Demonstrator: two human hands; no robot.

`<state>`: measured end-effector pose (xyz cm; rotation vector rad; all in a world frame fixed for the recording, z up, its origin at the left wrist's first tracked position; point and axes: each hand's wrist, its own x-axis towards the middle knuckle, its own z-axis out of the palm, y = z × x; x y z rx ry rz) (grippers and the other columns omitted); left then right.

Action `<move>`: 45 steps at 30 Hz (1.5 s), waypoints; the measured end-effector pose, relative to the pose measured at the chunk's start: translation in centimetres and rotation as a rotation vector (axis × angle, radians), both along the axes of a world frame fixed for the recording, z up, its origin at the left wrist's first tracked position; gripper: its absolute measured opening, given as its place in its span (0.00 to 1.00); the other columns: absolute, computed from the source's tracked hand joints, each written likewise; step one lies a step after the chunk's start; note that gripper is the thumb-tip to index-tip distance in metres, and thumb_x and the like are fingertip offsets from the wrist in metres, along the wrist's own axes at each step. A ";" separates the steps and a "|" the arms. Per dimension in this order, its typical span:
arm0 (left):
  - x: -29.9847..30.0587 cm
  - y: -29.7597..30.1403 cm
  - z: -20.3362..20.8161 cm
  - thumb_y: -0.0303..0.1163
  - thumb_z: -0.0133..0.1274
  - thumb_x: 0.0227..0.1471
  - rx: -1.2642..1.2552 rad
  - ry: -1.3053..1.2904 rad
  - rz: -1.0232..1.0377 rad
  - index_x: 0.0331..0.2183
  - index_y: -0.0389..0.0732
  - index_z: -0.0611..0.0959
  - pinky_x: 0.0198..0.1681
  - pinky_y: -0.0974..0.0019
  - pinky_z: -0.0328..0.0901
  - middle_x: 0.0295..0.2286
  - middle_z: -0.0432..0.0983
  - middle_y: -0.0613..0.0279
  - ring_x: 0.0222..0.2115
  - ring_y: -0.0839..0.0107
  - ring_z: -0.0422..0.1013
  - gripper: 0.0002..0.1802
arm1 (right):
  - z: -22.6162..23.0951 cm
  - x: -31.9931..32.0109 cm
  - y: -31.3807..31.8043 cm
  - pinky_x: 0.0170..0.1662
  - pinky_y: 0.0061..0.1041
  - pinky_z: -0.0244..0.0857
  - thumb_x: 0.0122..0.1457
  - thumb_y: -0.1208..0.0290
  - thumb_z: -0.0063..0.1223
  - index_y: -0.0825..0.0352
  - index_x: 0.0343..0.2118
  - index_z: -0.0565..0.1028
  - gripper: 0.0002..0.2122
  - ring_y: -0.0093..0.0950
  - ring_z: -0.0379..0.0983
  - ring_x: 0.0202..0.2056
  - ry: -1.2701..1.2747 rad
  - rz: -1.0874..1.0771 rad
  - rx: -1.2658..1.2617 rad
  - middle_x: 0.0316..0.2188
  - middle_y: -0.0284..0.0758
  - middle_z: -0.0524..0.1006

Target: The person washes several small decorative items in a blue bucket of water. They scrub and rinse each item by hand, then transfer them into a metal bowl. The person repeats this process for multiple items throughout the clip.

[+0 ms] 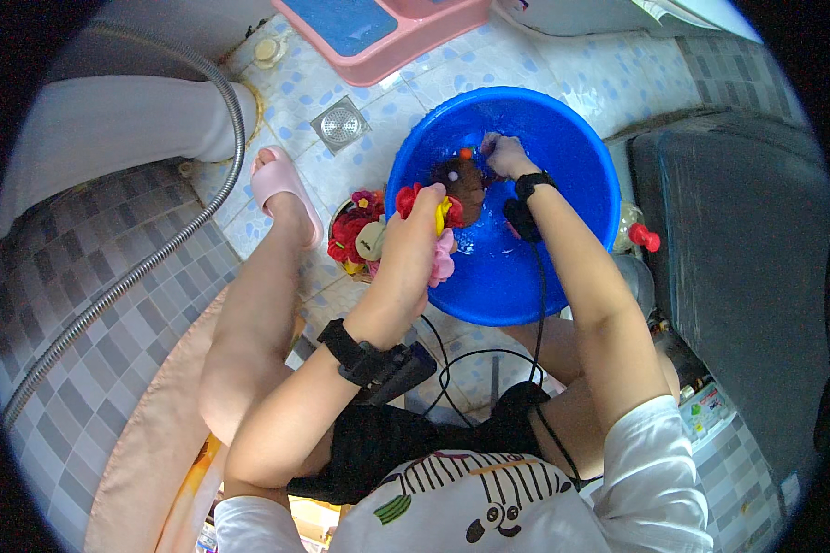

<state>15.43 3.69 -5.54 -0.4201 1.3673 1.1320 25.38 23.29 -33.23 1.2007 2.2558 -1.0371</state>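
Observation:
A round blue basin [596,175] holds some water. Over its left rim, my left hand [419,227] is closed around colourful artificial flowers [444,260] in red, yellow and pink, partly hidden by the hand. Inside the basin, a brown object [468,195] with a small orange piece on top lies between my hands; its kind is unclear. My right hand [509,157] reaches into the basin beside it, fingers curled together; what they grip, if anything, is hidden. Left of the basin, more red, pink and yellow flower shapes [346,241] sit with a pale round piece [370,241].
A pink tray-like stand [378,69] with a blue panel lies beyond the basin. A floor drain [339,125] is left of it. Black cables [489,351] hang from my wrist straps. A bottle with a red top [646,238] and a large dark box-like object [729,276] stand right.

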 end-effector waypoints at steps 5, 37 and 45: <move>-0.1 0.2 0.2 0.51 0.53 0.54 -0.021 -0.005 0.022 0.29 0.48 0.70 0.12 0.75 0.52 0.13 0.63 0.71 0.12 0.80 0.59 0.18 | -3.5 0.1 -1.7 0.60 0.39 0.61 0.54 0.69 0.56 0.52 0.59 0.68 0.26 0.49 0.62 0.59 0.036 0.102 -0.045 0.59 0.51 0.62; -0.3 0.0 0.9 0.52 0.52 0.53 0.044 0.007 0.015 0.29 0.48 0.72 0.12 0.76 0.50 0.12 0.62 0.73 0.12 0.80 0.60 0.18 | -0.5 3.1 -4.6 0.54 0.40 0.64 0.45 0.60 0.63 0.60 0.55 0.71 0.31 0.45 0.69 0.51 -0.467 0.528 -0.358 0.52 0.47 0.72; -0.5 -0.1 1.0 0.52 0.52 0.53 0.084 -0.009 0.020 0.29 0.48 0.71 0.12 0.75 0.49 0.13 0.61 0.72 0.11 0.80 0.57 0.18 | 0.9 2.8 -5.2 0.52 0.40 0.65 0.44 0.61 0.64 0.61 0.54 0.72 0.30 0.44 0.71 0.49 -0.596 0.633 -0.449 0.51 0.46 0.74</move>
